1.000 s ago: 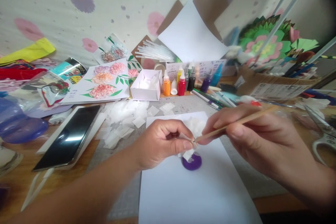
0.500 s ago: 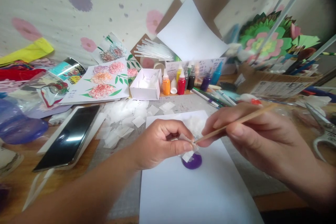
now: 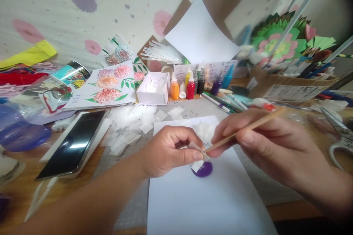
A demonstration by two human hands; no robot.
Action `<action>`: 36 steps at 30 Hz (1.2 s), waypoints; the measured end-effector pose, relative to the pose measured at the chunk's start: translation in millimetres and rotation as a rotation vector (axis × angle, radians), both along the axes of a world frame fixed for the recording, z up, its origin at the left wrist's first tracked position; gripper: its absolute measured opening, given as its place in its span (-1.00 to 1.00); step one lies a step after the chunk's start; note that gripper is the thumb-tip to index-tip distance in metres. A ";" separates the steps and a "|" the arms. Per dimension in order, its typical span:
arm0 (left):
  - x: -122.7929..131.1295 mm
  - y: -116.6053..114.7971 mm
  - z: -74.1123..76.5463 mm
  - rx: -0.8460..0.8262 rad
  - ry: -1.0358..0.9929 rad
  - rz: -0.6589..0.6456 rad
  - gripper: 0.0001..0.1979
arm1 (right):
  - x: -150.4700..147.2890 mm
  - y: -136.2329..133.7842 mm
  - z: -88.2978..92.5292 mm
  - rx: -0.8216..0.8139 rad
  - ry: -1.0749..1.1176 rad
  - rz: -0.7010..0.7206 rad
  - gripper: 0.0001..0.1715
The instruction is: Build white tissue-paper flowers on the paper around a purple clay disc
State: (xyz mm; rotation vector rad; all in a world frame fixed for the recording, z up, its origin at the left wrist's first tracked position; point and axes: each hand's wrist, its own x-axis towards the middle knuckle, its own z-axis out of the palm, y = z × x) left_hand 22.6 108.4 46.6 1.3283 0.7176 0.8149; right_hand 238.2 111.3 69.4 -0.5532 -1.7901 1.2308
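Between thumb and forefinger, my left hand [image 3: 173, 150] pinches a small square of white tissue paper [image 3: 197, 165]. A thin wooden stick [image 3: 248, 128] is held like a pencil in my right hand [image 3: 270, 150]; its tip meets the tissue at my left fingertips. Below them a round purple lid or disc [image 3: 203, 169] lies on a white sheet of paper [image 3: 201, 202], partly covered by the tissue. Just behind my hands, a cluster of crumpled white tissue [image 3: 205, 130] rests on the sheet. Many loose tissue squares [image 3: 132, 128] are piled left of the sheet.
A phone [image 3: 73, 147] lies at left. Behind stand a white box [image 3: 153, 90], an orange bottle [image 3: 174, 88], a red bottle [image 3: 190, 87] and several other bottles. Flower pictures [image 3: 110, 84] lean at back left. Scissors [image 3: 340, 132] and a cardboard box [image 3: 292, 86] are at right.
Both hands stay in nearly the same place. The stick has shifted very slightly, its tip still against the tissue in my left fingers.
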 end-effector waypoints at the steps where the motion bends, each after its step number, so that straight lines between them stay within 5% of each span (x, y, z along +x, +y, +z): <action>1: 0.0 0.0 -0.1 0.002 0.003 -0.003 -0.88 | -0.1 0.0 0.1 -0.014 0.013 0.015 -0.83; 16: -2.1 1.1 -2.7 0.029 0.011 -0.048 -0.91 | -1.7 3.2 0.0 0.039 0.031 0.026 -0.84; 24: -1.5 1.2 -1.8 0.006 0.009 -0.056 -0.93 | 0.2 1.6 7.4 0.233 -0.104 -0.043 -0.84; 36: 1.0 0.9 -4.6 -0.043 0.011 -0.010 -0.78 | 0.9 4.9 4.1 0.209 -0.108 -0.034 -0.85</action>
